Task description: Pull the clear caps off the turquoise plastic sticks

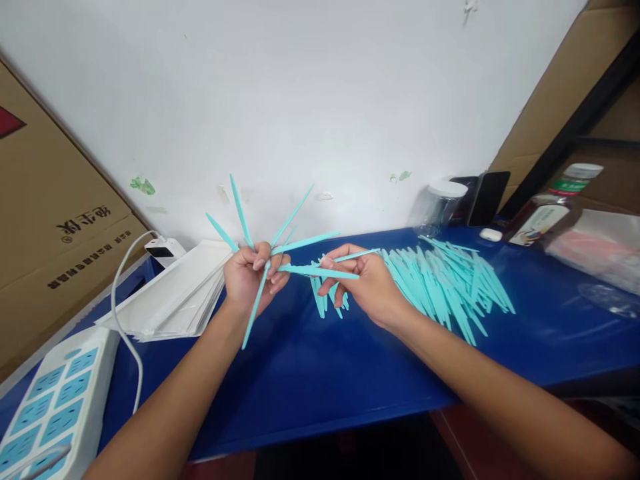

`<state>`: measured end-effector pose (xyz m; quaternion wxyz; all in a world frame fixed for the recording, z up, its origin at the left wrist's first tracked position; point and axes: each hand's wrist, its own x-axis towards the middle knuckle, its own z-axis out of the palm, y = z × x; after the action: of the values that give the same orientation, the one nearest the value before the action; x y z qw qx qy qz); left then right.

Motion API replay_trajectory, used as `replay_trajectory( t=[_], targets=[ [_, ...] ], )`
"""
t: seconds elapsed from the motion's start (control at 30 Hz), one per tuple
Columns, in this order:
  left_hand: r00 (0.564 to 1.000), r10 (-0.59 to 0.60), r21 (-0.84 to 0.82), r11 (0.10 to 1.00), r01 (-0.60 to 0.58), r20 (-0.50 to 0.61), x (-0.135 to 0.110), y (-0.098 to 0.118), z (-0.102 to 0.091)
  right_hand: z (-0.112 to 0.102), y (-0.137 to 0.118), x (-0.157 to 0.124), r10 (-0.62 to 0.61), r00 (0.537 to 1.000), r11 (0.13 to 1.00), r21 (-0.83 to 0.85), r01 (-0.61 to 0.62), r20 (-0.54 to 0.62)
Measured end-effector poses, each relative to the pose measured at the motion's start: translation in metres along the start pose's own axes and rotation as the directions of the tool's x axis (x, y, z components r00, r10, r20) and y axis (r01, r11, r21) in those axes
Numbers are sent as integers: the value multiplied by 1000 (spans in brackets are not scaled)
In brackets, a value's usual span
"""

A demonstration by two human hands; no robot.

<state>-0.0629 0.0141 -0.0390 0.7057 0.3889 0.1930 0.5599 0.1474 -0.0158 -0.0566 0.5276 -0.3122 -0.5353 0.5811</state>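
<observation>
My left hand (249, 280) is closed round a fan of several thin turquoise plastic sticks (280, 233), which splay upward and down past my wrist. My right hand (367, 283) pinches one more turquoise stick (320, 271), its tip reaching toward my left fingers; a second stick lies across its fingers. Both hands hover above a blue table (310, 373). Behind and to the right of my right hand a big loose pile of the same sticks (445, 283) lies on the table.
A stack of white flat packets (175, 297) lies left of my hands. A white power strip (55, 400) with a cable sits at the near left. Cardboard boxes (45, 227) flank both sides. A clear jar (440, 203), a phone (487, 197) and bottles stand at the back right.
</observation>
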Motion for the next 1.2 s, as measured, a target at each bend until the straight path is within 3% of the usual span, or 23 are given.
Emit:
replay_trajectory(
  t=[0.3, 0.67, 0.93, 1.2],
  targets=[
    [1000, -27, -11, 1000, 27, -17, -2, -7, 2, 3, 4, -3, -47, 998, 998, 38, 45, 49],
    [993, -112, -154, 983, 103, -49, -2, -6, 1, -2, 2, -9, -101, 973, 995, 26, 98, 205],
    [994, -99, -136, 985, 105, 53, -2, -11, -1, 2, 2, -7, -19, 978, 999, 51, 8, 208],
    [992, -109, -129, 985, 116, 58, -5, -14, 4, 4, 9, -8, 11, 973, 997, 69, -27, 232]
  ],
)
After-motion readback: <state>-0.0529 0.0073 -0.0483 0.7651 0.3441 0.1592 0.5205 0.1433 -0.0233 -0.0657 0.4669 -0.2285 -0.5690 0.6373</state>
